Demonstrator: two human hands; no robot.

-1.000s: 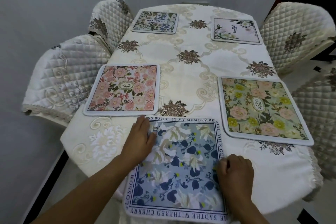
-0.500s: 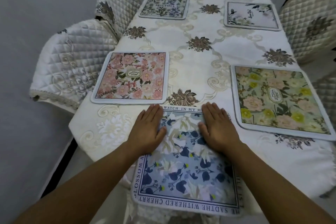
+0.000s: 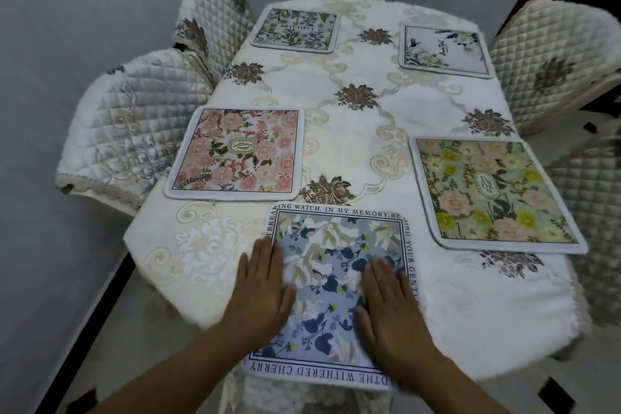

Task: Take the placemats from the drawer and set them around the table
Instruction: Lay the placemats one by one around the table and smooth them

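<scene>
Tablecloth (image 3: 353, 144); placemat (image 3: 336, 245) beneath left hand (image 3: 262, 292), right hand (image 3: 389, 309)

The left grip (image 3: 265, 289) lies palm down, fingers straight and together, pointing to 12 o'clock; the bare left forearm (image 3: 161, 376) enters from 7 o'clock. The right grip (image 3: 389, 309), at its 3 o'clock, lies equally flat, the bare right forearm (image 3: 470, 390) entering from 5 o'clock.

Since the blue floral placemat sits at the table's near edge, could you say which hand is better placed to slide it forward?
Probably the right hand: it lies flat on the square blue floral placemat, while the left hand straddles its left edge, partly on the cream tablecloth.
</scene>
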